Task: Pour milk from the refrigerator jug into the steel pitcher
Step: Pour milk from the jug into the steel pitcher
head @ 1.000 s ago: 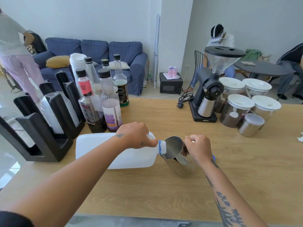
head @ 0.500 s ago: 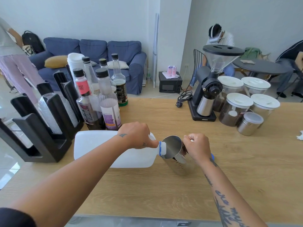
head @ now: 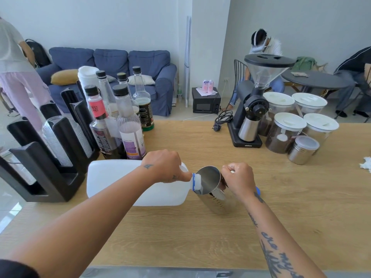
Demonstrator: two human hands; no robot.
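A white plastic milk jug lies tipped on its side over the wooden counter, its blue-ringed mouth at the rim of the steel pitcher. My left hand grips the jug near its neck and handle. My right hand holds the pitcher by its handle, tilting it toward the jug. I cannot see milk flowing. A blue cap peeks out behind my right wrist.
Syrup bottles and a black cup-and-lid holder stand at the left. A coffee grinder, lidded jars and a steel canister stand at the back right. Other people are beyond the counter.
Both hands, the jug and the pitcher have stayed in nearly the same pose. The person at the far left has shifted slightly.
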